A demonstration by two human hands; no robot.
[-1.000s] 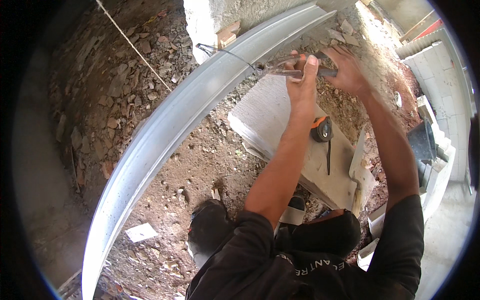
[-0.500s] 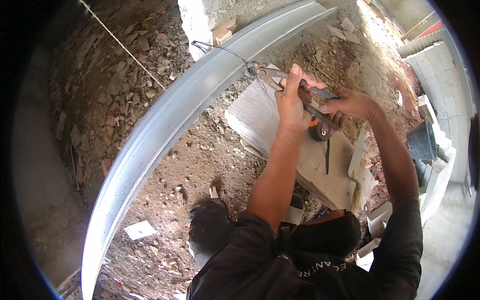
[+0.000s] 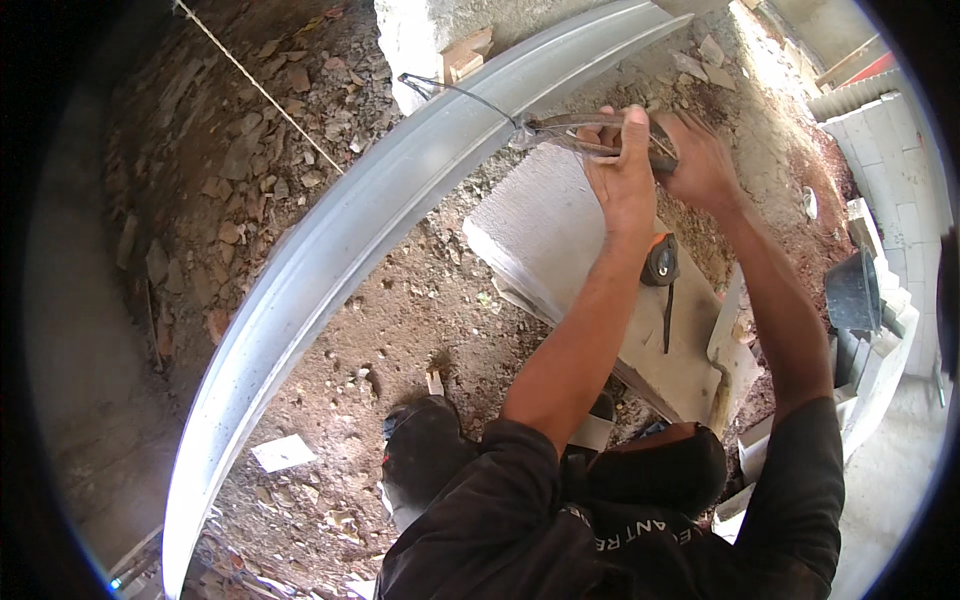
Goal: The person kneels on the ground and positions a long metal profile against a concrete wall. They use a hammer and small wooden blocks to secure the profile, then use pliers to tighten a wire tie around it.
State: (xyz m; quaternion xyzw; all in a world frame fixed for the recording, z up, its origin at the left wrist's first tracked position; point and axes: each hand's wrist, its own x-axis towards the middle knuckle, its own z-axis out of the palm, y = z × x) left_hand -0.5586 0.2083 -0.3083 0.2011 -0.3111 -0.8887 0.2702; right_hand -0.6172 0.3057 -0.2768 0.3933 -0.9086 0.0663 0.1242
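A pair of pincers (image 3: pixel 560 121) lies nearly level, its jaws at a dark tie wire (image 3: pixel 478 97) looped across a long silver metal channel (image 3: pixel 400 165). My left hand (image 3: pixel 622 178) is closed around the middle of the pincers, thumb raised along the handles. Farther right, my right hand (image 3: pixel 698 165) wraps the handle ends. The wire's twisted end sits at the channel's near edge, partly hidden by the jaws. Below my hands, a black and orange tape measure (image 3: pixel 660 262) rests on a pale slab (image 3: pixel 540 225).
Broken rubble (image 3: pixel 240 180) covers the ground beyond the channel, with a taut string (image 3: pixel 262 88) above it. A concrete block or pillar (image 3: pixel 420 30) stands behind the channel. At the right are a dark bucket (image 3: pixel 853 290) and pale blocks (image 3: pixel 885 150). My knees are close below.
Both hands have moved up and toward the far side with the pincers. The handles, spread apart before, are now closer together and more level. The tape measure is less covered.
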